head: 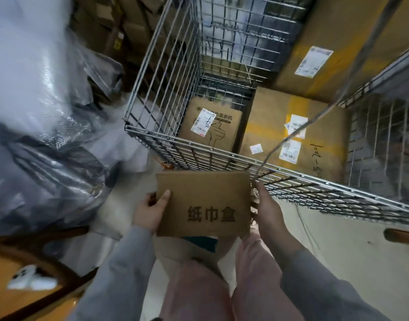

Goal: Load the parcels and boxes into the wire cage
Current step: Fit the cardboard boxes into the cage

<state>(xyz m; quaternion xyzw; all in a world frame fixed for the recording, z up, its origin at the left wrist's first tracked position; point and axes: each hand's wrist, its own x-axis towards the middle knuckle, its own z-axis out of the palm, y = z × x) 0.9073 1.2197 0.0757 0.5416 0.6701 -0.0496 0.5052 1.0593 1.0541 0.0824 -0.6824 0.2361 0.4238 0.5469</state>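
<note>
I hold a small brown cardboard box [203,202] with dark printed characters just in front of the wire cage's near wall [222,158]. My left hand [150,210] grips its left edge, thumb on top. My right hand [267,212] holds its right side; its fingers are hidden behind the box. Inside the cage a printed carton [210,126] with a shipping label stands at the left. A larger yellow-taped box [291,137] lies to its right, and a big box [333,47] stands behind that.
Clear-wrapped dark bundles [43,135] pile up on my left. A wooden chair [32,286] with a white phone [25,276] on it sits at bottom left. More cartons [120,31] stack behind the cage. Grey floor [337,237] shows at right.
</note>
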